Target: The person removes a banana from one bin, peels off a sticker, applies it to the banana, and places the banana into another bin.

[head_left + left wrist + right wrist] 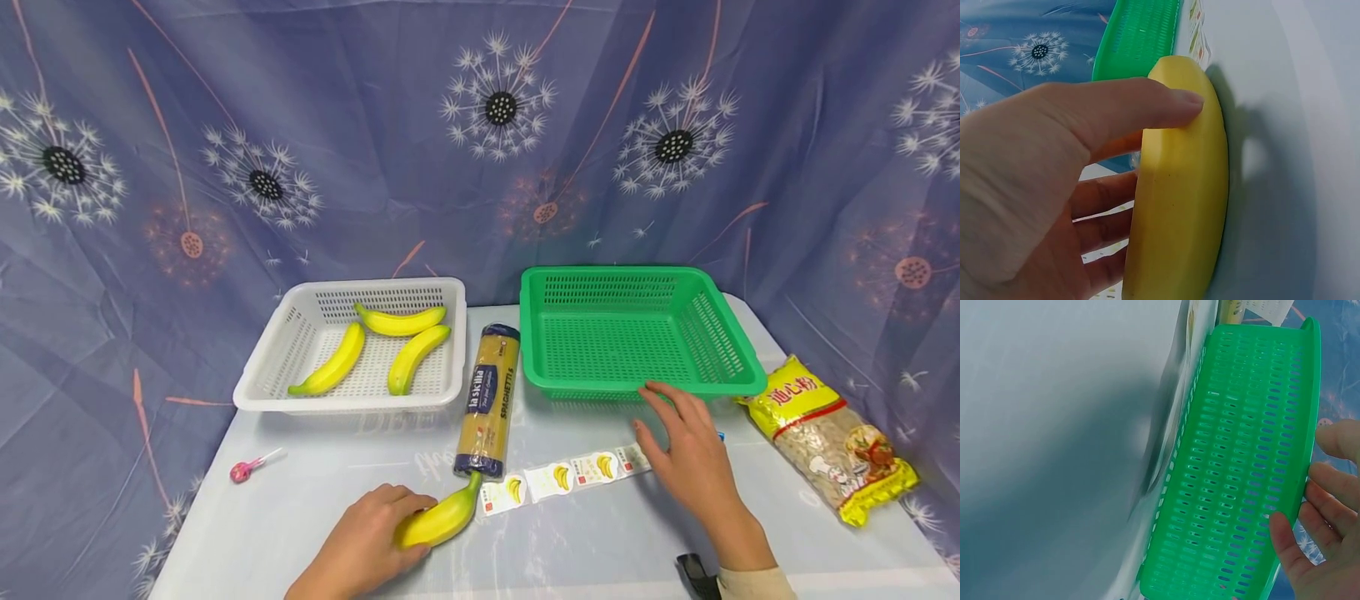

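At the front of the table my left hand [372,531] holds a yellow banana [442,518] by its left end. In the left wrist view the thumb lies across the banana [1175,187] and the other fingers are behind it. The banana's stem points up toward the spaghetti pack [491,400]. My right hand [690,450] hovers over the table with spread, loosely bent fingers, its fingertips right at the front rim of the green basket [551,385]. It holds nothing. Beneath and left of it lies a strip of banana-picture stickers [561,478].
A white basket [251,387] at the back left contains three bananas [333,362]. A pink-wrapped lollipop [242,472] lies in front of it. On the right is a yellow-ended food bag [828,442], and a patterned curtain [375,125] hangs behind the table.
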Demonstrator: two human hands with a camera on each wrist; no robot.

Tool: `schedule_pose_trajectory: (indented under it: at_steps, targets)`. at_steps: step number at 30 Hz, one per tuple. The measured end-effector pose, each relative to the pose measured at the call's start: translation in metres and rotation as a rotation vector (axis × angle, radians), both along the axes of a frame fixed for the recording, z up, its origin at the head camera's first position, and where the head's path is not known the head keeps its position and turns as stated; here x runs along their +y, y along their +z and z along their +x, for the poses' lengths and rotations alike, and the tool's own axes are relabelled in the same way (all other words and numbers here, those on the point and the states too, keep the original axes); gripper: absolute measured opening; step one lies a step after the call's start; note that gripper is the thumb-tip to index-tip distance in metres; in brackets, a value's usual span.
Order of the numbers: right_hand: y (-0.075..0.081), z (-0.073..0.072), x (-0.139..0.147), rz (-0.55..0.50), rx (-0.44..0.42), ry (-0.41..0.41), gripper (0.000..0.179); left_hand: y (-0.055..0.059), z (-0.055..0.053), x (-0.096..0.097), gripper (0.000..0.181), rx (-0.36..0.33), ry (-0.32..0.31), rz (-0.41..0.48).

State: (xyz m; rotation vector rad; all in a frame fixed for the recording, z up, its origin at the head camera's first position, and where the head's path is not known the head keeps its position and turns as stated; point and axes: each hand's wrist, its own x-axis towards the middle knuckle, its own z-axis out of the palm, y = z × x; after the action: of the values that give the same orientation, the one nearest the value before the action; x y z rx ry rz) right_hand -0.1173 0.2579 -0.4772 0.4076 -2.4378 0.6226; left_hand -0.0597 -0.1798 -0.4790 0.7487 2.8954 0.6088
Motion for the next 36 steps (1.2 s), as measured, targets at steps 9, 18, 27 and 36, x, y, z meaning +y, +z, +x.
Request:
schedule_pose_trajectory:
  at_steps: [9,18,27,36]
  targets:
    - [0.001,0.001,0.003,-0.004,0.003,-0.012,0.051,0.005,0.001,0.009,0.043,-0.027,-0.079,0.018]
    - [-0.001,-0.001,-0.001,0.004,0.008,-0.002,0.05,0.002,0.007,0.026,0.044,-0.015,-0.142,0.033]
    - [-0.002,0.0,-0.001,0.001,-0.004,-0.007,0.051,-0.011,0.009,0.049,0.043,0.135,-0.262,0.072]
    - [-0.004,0.0,-0.001,-0.013,-0.009,-0.016,0.053,-0.016,0.005,0.062,0.047,0.125,-0.28,0.066]
